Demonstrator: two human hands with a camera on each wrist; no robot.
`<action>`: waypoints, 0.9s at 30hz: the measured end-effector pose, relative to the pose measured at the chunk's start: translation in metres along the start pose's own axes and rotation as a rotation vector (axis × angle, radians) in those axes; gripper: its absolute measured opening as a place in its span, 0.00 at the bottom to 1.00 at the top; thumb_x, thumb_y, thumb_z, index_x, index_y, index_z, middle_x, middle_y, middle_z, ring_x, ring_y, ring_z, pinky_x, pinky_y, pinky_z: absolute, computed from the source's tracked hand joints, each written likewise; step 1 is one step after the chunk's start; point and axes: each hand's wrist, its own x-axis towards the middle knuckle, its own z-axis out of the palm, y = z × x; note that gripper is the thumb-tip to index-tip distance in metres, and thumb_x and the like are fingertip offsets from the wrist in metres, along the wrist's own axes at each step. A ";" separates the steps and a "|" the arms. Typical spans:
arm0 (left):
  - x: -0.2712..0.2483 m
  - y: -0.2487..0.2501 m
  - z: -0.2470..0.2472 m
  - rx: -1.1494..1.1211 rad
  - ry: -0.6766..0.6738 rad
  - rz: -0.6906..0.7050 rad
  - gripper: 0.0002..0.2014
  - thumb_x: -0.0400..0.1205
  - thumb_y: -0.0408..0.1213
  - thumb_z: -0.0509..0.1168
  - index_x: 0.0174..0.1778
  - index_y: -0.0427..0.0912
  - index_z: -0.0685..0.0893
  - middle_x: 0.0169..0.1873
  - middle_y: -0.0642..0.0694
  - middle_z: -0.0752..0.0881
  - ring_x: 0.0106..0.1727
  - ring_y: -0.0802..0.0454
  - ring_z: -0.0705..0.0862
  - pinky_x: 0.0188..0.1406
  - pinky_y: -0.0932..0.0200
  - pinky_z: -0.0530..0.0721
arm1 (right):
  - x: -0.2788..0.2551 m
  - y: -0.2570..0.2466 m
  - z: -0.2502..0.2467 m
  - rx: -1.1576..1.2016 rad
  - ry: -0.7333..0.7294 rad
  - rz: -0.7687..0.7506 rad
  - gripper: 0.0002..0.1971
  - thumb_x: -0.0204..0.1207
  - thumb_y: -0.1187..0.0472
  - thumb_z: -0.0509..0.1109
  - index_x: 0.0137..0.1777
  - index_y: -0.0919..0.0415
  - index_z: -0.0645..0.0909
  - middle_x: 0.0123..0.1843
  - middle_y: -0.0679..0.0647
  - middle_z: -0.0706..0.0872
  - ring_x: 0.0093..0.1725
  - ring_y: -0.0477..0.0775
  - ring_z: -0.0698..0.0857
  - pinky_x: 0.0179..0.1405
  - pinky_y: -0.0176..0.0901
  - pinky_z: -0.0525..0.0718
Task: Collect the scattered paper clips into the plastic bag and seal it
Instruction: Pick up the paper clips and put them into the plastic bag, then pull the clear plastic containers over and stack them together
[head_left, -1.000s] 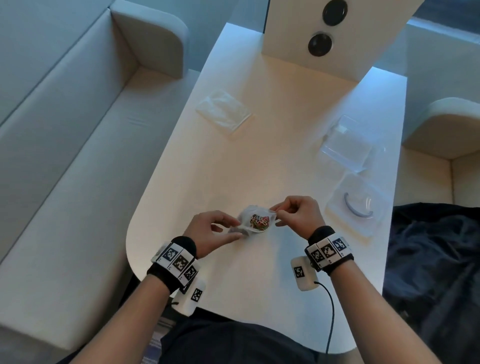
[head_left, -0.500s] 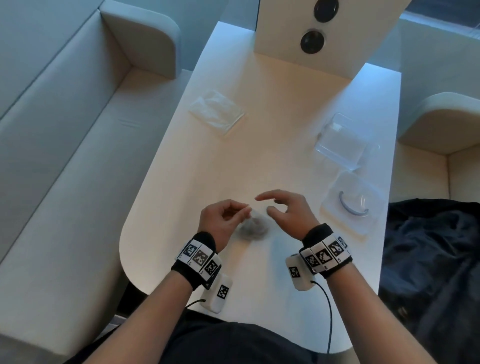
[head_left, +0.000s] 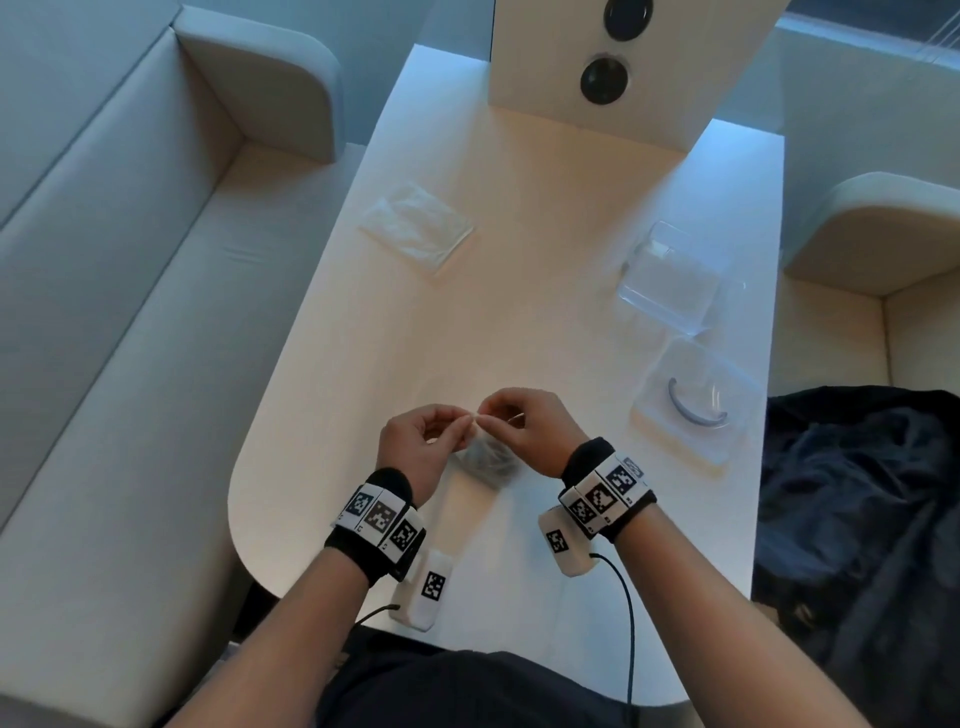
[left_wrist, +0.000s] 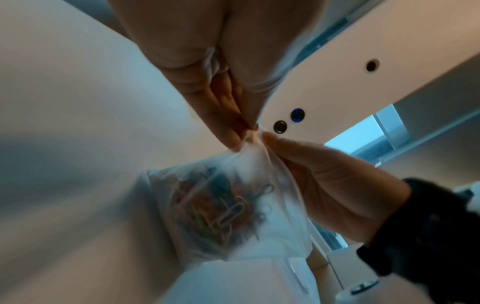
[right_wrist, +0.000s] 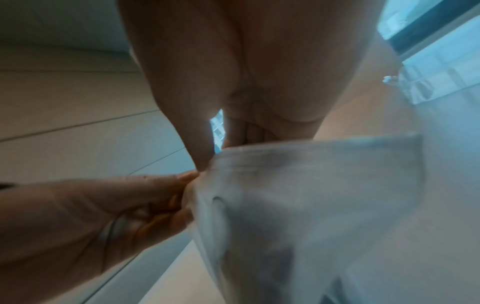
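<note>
**Operator:** Both grips have come together on the plastic bag. My left hand and right hand each pinch its top edge, fingertips almost touching. Half a second ago the right hand was spread with nothing in it and the bag sat blurred between my wrists.

**Observer:** Where is the bag now?

**Operator:** It hangs below the pinch, just above the table, near the six o'clock edge. The left wrist view shows the paper clips bunched in its lower part, several colours in one heap.

**Observer:** Any clips outside it?

**Operator:** I see none loose on the table. At eleven o'clock lies a flat clear packet; at two o'clock a clear tray, and at three o'clock a clear lid with a curved handle.

**Observer:** So what does that mean?

**Operator:** I judge collecting is done and sealing is beginning. Whether the strip has closed anywhere I cannot tell; the right wrist view is too blurred.
</note>
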 end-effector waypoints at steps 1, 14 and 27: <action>0.000 0.000 0.000 0.058 0.009 0.020 0.03 0.80 0.31 0.72 0.44 0.43 0.90 0.37 0.44 0.92 0.41 0.52 0.91 0.47 0.60 0.89 | 0.000 0.000 0.003 -0.041 -0.002 -0.022 0.07 0.77 0.57 0.73 0.48 0.60 0.87 0.43 0.49 0.89 0.43 0.47 0.88 0.49 0.45 0.88; 0.015 -0.012 -0.038 0.100 0.230 -0.156 0.08 0.84 0.32 0.66 0.40 0.46 0.85 0.32 0.43 0.88 0.35 0.47 0.86 0.48 0.49 0.90 | -0.015 0.023 -0.005 0.125 -0.044 0.008 0.03 0.84 0.62 0.63 0.49 0.56 0.78 0.51 0.50 0.88 0.50 0.44 0.87 0.57 0.35 0.84; 0.144 -0.011 -0.065 0.823 0.257 -0.325 0.05 0.80 0.37 0.68 0.48 0.46 0.89 0.47 0.41 0.91 0.51 0.40 0.88 0.51 0.55 0.84 | 0.083 0.039 0.031 0.339 0.075 0.544 0.05 0.81 0.63 0.65 0.54 0.61 0.79 0.41 0.61 0.90 0.34 0.56 0.87 0.41 0.56 0.90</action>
